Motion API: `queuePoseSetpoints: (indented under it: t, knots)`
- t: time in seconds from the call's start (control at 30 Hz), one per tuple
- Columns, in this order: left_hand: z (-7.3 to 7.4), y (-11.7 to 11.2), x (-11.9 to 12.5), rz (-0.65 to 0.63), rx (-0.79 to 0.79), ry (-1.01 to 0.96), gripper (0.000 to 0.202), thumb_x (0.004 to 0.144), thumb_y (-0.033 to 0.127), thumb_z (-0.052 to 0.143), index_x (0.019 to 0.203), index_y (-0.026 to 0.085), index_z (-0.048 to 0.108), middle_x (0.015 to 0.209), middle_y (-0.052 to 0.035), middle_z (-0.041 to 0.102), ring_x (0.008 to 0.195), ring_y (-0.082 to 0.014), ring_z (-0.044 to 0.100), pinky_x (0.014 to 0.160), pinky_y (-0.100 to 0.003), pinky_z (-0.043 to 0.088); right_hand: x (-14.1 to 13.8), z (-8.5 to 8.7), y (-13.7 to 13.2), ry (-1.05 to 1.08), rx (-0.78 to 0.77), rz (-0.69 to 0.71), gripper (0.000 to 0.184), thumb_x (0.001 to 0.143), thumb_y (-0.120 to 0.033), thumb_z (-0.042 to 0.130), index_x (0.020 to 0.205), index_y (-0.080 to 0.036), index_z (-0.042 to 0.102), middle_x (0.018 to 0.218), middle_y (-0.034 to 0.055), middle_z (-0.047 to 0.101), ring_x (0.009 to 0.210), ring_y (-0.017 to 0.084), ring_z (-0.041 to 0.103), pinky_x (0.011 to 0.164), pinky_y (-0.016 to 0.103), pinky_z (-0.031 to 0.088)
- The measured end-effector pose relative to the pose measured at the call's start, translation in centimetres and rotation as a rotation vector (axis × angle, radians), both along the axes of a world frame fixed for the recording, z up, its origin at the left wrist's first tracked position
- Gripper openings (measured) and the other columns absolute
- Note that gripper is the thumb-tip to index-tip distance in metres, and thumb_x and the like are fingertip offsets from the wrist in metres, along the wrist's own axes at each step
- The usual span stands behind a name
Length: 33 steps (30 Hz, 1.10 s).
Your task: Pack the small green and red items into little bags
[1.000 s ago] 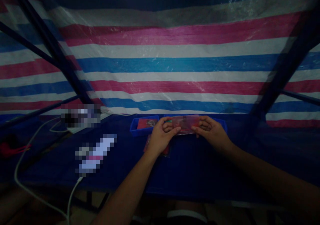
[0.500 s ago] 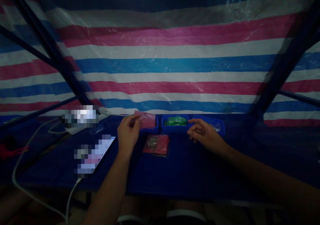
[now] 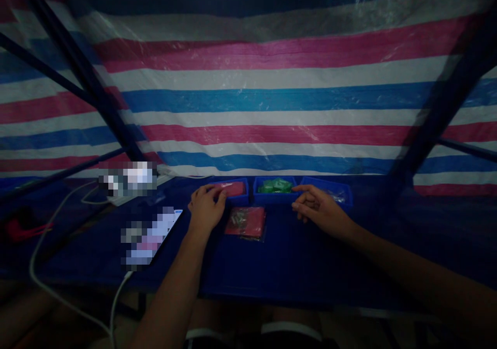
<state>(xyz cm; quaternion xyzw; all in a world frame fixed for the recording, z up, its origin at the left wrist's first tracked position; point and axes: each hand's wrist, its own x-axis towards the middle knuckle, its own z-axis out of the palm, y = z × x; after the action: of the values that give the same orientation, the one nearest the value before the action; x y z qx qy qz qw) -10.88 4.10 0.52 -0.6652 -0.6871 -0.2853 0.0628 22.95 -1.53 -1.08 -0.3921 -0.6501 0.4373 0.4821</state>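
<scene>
My left hand [image 3: 206, 208] rests at the left side of a blue bin [image 3: 237, 201] with pink packets [image 3: 231, 188] in it. Its fingers are spread over the bin's edge and look free of any packet. My right hand [image 3: 318, 208] hovers between the middle blue bin [image 3: 275, 195], which holds green packets [image 3: 276, 185], and the right blue bin [image 3: 347, 189], where clear plastic packets [image 3: 337, 196] lie. The index finger points left, the others curl loosely, and nothing shows in them. On the table in front sits a stack of pink packets [image 3: 246, 222] in clear wrap.
A phone [image 3: 155, 238] on a white cable lies left on the blue table [image 3: 295, 266]. Behind it are a power strip [image 3: 128, 196] and a blurred bright device [image 3: 128, 178]. Blue metal posts [image 3: 89, 80] and a striped tarp [image 3: 264, 100] stand behind.
My left hand has lowered and moved slightly right; the pink packet raised at its fingertips now lies in the left bin. My right hand has kept its pose. The view has shifted slightly.
</scene>
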Motion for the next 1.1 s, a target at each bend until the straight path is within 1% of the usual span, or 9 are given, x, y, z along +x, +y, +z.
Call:
queuePoseSetpoints:
  t: [0.2,0.27,0.33,0.47,0.57,0.77,0.93,1.03,1.1]
  knots:
    - [0.5,-1.4,1.3,-0.059,0.124,0.108,0.041,0.1,0.053,0.046,0.122,0.032,0.074,0.156,-0.0078,0.046,0.146,-0.0402,0.035,0.111,-0.066,0.037,-0.1,0.3,-0.4,-0.029,-0.001,0.015,0.039,0.092,-0.04,0.069,0.125,-0.024,0.054,0.088,0.0009,0.066,0.071,0.016,0.066,0.059,0.03,0.052]
    - [0.8,-2.0,2.0,-0.116,0.202,0.154,0.041,0.101,0.05,0.046,0.124,0.029,0.072,0.156,-0.0083,0.046,0.148,-0.0379,0.033,0.116,-0.063,0.033,-0.1,0.4,-0.4,-0.035,-0.002,0.015,0.039,0.092,-0.04,0.069,0.124,-0.024,0.055,0.089,0.0011,0.067,0.071,0.016,0.066,0.059,0.03,0.053]
    - [1.0,-2.3,2.7,-0.199,0.239,0.194,0.04,0.101,0.048,0.047,0.124,0.026,0.072,0.152,-0.0088,0.05,0.147,-0.0343,0.037,0.119,-0.057,0.032,0.0,0.4,-0.5,-0.041,-0.005,0.019,0.039,0.092,-0.04,0.069,0.124,-0.023,0.055,0.089,0.0013,0.067,0.071,0.016,0.066,0.06,0.03,0.053]
    - [0.5,-2.2,3.4,-0.321,0.123,0.243,0.048,0.1,0.054,0.048,0.129,0.022,0.068,0.14,-0.0118,0.06,0.131,-0.0323,0.054,0.111,-0.051,0.042,-0.1,0.4,-0.5,-0.04,-0.005,0.023,0.039,0.092,-0.039,0.069,0.124,-0.023,0.054,0.088,0.0013,0.067,0.07,0.015,0.066,0.059,0.03,0.053]
    - [0.1,-2.0,3.5,-0.316,0.055,0.282,0.054,0.097,0.061,0.05,0.131,0.022,0.065,0.136,-0.0135,0.062,0.125,-0.0335,0.058,0.105,-0.05,0.046,-0.2,0.3,-0.5,-0.049,-0.005,0.023,0.038,0.092,-0.039,0.069,0.123,-0.023,0.055,0.088,0.0013,0.067,0.069,0.015,0.066,0.06,0.03,0.053]
    - [0.3,-1.8,3.6,-0.302,0.032,0.298,0.062,0.094,0.07,0.047,0.129,0.022,0.066,0.129,-0.0143,0.065,0.121,-0.0346,0.06,0.1,-0.049,0.047,0.0,-0.1,-0.5,-0.104,0.024,0.038,0.039,0.094,-0.041,0.067,0.126,-0.023,0.055,0.088,0.0006,0.067,0.071,0.015,0.067,0.062,0.03,0.054]
    - [-0.2,-1.8,3.7,-0.312,0.055,0.244,0.051,0.099,0.061,0.047,0.125,0.022,0.068,0.126,-0.013,0.067,0.12,-0.0315,0.061,0.103,-0.049,0.046,-0.3,0.2,-1.4,-0.277,0.14,0.083,0.031,0.094,-0.035,0.067,0.123,-0.024,0.061,0.094,0.0025,0.069,0.081,0.017,0.068,0.075,0.033,0.056]
    - [-0.1,-2.2,3.9,-0.314,0.144,0.192,0.044,0.102,0.051,0.047,0.124,0.02,0.068,0.129,-0.0134,0.065,0.125,-0.0312,0.058,0.108,-0.052,0.043,-0.4,0.5,-1.8,-0.353,0.193,0.101,0.029,0.095,-0.034,0.066,0.123,-0.024,0.062,0.097,0.0036,0.071,0.084,0.018,0.068,0.079,0.035,0.056]
    - [0.4,-2.7,4.1,-0.359,0.217,0.157,0.039,0.102,0.047,0.05,0.122,0.02,0.069,0.131,-0.0133,0.064,0.128,-0.031,0.055,0.111,-0.052,0.041,-0.4,0.6,-1.8,-0.375,0.204,0.093,0.029,0.095,-0.034,0.066,0.122,-0.025,0.063,0.097,0.0039,0.071,0.086,0.018,0.068,0.08,0.036,0.056]
